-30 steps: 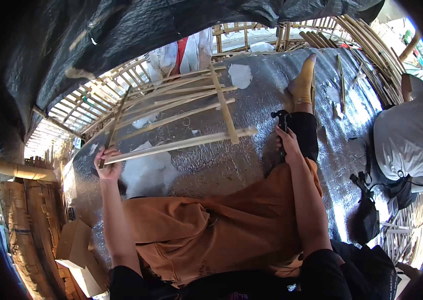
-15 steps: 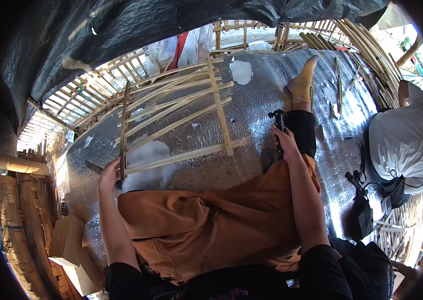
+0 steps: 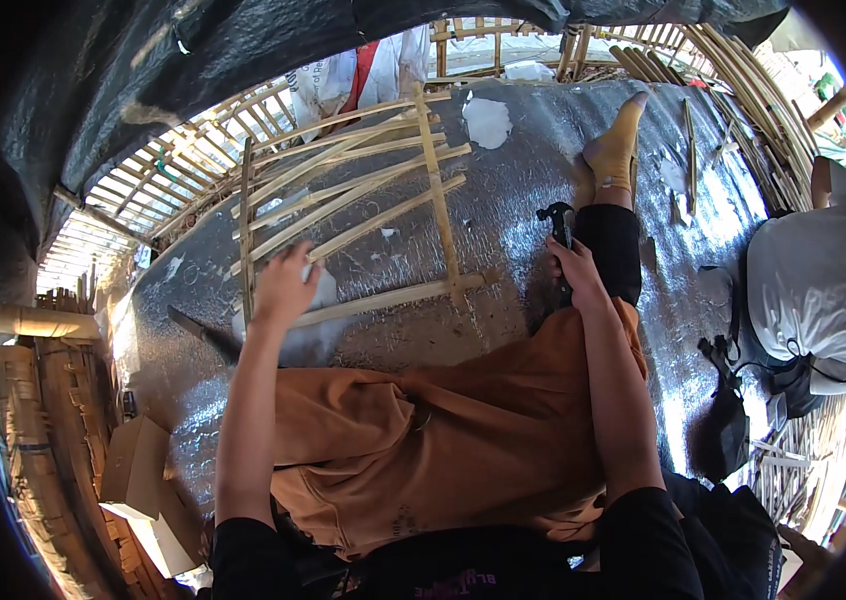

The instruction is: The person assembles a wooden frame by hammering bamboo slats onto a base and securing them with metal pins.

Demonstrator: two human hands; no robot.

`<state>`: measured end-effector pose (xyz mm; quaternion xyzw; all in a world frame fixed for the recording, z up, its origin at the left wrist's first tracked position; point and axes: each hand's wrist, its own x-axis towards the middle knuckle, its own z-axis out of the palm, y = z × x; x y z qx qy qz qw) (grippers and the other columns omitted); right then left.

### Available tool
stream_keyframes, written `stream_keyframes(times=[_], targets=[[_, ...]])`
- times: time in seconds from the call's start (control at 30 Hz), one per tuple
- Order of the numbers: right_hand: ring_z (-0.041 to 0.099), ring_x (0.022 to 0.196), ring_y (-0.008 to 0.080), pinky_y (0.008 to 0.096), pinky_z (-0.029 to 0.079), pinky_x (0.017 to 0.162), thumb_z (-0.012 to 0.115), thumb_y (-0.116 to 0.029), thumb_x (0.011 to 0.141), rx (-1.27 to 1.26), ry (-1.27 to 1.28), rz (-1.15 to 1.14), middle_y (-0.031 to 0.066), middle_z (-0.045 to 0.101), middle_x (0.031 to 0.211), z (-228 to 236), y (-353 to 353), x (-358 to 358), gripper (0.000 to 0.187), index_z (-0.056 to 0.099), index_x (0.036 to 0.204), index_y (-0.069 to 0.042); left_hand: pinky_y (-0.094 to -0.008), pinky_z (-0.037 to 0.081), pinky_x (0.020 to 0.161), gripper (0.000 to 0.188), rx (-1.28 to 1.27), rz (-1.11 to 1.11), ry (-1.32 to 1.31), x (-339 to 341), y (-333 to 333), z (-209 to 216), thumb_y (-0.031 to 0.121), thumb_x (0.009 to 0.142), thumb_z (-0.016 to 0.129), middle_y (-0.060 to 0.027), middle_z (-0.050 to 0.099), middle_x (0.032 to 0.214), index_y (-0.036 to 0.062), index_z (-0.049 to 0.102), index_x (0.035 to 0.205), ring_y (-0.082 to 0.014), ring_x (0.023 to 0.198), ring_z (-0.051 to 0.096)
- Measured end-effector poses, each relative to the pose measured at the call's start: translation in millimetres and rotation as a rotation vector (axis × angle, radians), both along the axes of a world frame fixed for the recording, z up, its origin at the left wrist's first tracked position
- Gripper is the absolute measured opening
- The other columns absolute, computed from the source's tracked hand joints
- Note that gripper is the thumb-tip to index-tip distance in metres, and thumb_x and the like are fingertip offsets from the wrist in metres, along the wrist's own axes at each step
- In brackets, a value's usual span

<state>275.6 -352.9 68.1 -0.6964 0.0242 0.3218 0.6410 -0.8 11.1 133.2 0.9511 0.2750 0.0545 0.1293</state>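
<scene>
A flat frame of split bamboo strips (image 3: 440,205) lies on the silvery sheet in front of me. Two uprights bound it at left and right, with several slats running across, some of them slanted. My left hand (image 3: 285,288) hovers over its near left part, fingers apart and holding nothing; it hides the near slat's left end. On the right, my right hand (image 3: 573,266) is closed around the handle of a claw hammer (image 3: 555,213), head upward, resting by my leg. A dark blade (image 3: 201,332) lies left of the frame.
The silvery sheet (image 3: 533,130) spreads across the floor, torn in places. A cardboard box (image 3: 135,465) stands at the lower left. At right are a grey bag (image 3: 808,285), a black pouch (image 3: 721,430) and bamboo poles (image 3: 768,110). Bamboo lattice (image 3: 178,165) borders the far left.
My left hand has let go of the frame's near left corner and moved right and away from me, over the slats. My right hand keeps its hold on the hammer.
</scene>
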Motion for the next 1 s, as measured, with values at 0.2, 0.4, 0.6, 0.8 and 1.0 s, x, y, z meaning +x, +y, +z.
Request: stream_keyframes(times=[0.2, 0.4, 0.6, 0.8, 1.0], targets=[[0.047, 0.054, 0.0067, 0.0264, 0.039, 0.048, 0.067, -0.024, 0.097, 0.011, 0.026, 0.014, -0.0047, 0.05, 0.067, 2, -2, 1, 0.018, 0.056, 0.09, -0.012, -0.0459, 0.049, 0.096, 0.031, 0.21, -0.139, -0.108, 31, -14, -66, 0.026, 0.091, 0.067, -0.0122, 0.066, 0.115, 0.0078, 0.064, 0.116, -0.0329, 0.112, 0.061], [0.047, 0.054, 0.0062, 0.0258, 0.04, 0.048, 0.066, -0.025, 0.099, 0.013, 0.039, 0.048, -0.0047, 0.049, 0.068, -1, 0, 4, 0.018, 0.055, 0.093, -0.012, -0.0512, 0.048, 0.096, 0.042, 0.342, 0.212, -0.124, 15, 63, -84, 0.029, 0.088, 0.068, -0.0135, 0.062, 0.119, 0.0072, 0.059, 0.123, -0.0356, 0.115, 0.058], [0.046, 0.054, 0.0062, 0.025, 0.039, 0.048, 0.066, -0.025, 0.099, 0.006, 0.061, 0.094, -0.0047, 0.049, 0.068, 3, 6, 3, 0.017, 0.055, 0.095, -0.013, -0.0553, 0.043, 0.102, 0.064, 0.209, 0.791, 0.081, 11, 137, -78, 0.048, 0.091, 0.064, -0.0164, 0.055, 0.137, 0.0042, 0.049, 0.136, -0.0367, 0.125, 0.055], [0.046, 0.055, 0.0066, 0.0253, 0.038, 0.049, 0.066, -0.024, 0.099, -0.058, 0.093, 0.047, -0.0049, 0.049, 0.068, 4, 5, 6, 0.015, 0.055, 0.095, -0.014, -0.0572, 0.039, 0.106, 0.075, 0.014, 0.841, 0.311, 14, 158, -76, 0.055, 0.089, 0.064, -0.0168, 0.065, 0.13, 0.0055, 0.043, 0.14, -0.0364, 0.121, 0.063], [0.045, 0.055, 0.0068, 0.0254, 0.038, 0.049, 0.066, -0.023, 0.098, -0.057, 0.095, 0.061, -0.0047, 0.048, 0.068, 8, 11, 1, 0.014, 0.055, 0.097, -0.014, -0.0543, 0.051, 0.098, 0.067, 0.02, 0.83, 0.248, 3, 189, -92, 0.049, 0.087, 0.07, -0.0206, 0.07, 0.119, 0.0041, 0.048, 0.131, -0.0404, 0.111, 0.067]])
